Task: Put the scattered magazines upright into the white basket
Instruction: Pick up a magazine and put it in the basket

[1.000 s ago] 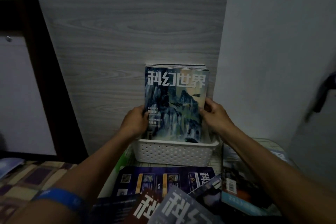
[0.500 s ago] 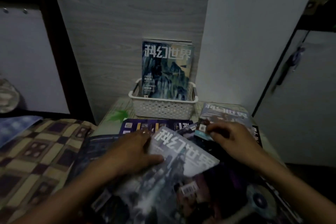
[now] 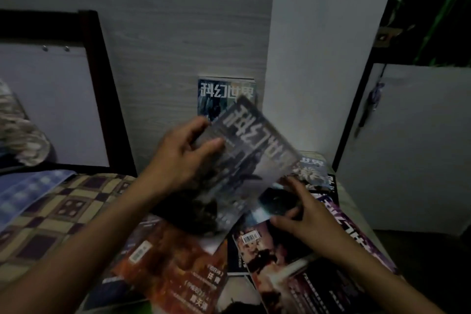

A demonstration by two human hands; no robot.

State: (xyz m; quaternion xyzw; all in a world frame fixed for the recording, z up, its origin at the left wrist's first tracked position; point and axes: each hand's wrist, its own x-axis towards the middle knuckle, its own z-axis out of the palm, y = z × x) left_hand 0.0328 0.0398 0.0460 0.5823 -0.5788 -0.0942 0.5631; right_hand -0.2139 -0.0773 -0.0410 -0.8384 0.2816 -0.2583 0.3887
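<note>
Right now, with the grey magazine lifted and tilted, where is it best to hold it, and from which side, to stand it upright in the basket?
Probably by its two long edges. The grey magazine hangs tilted, title end up. The left hand already grips the left edge, thumb on the cover. The right hand is at the lower right corner; moving it up the right edge would steady the floppy sheet.

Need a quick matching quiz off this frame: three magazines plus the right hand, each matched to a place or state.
Things:
1. grey magazine
2. blue magazine
3. orange magazine
4. right hand

States:
A. stands upright at the back by the wood panel
B. lies flat near the front of the pile
C. lifted and tilted, gripped by the left hand
D. fingers on a cover in the pile

Pairs: 1-C, 2-A, 3-B, 4-D
</note>
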